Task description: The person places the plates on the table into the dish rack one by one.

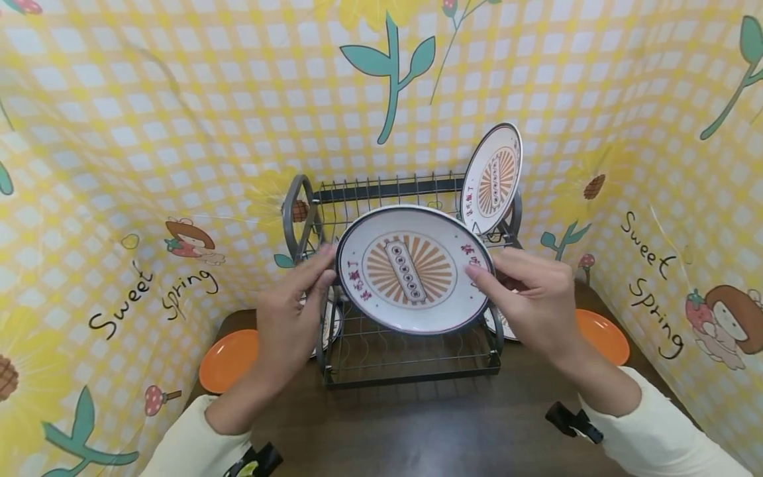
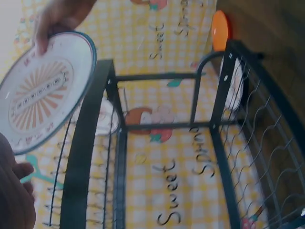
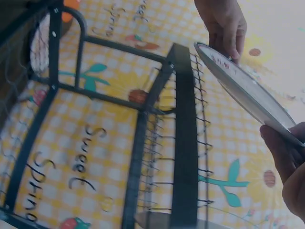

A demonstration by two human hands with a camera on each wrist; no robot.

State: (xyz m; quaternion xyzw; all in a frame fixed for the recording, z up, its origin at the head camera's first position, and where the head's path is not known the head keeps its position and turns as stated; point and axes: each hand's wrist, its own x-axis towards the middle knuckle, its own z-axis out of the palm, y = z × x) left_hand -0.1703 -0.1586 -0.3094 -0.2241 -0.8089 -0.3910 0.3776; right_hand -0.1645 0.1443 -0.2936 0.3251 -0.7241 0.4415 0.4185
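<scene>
Both hands hold a white plate (image 1: 414,318) by opposite rims, with an orange sunburst print and red lettering facing up. My left hand (image 1: 292,318) grips its left edge. At the right edge, my right hand (image 1: 533,298) pinches the rim, thumb on the face. In the head view the plate overlaps a dark two-tier dish rack (image 1: 411,381). The right wrist view shows the plate (image 3: 252,95) tilted beside the rack's upper tier (image 3: 183,129). A matching plate (image 1: 493,179) stands upright in the upper tier at the right end.
Partly hidden plates show low at the rack's left (image 1: 334,324) and right (image 1: 502,324) sides. An orange plate (image 1: 229,361) lies on the table at left, another orange plate (image 1: 605,336) at right. Yellow checked cloth (image 1: 238,132) surrounds the dark brown table (image 1: 417,430).
</scene>
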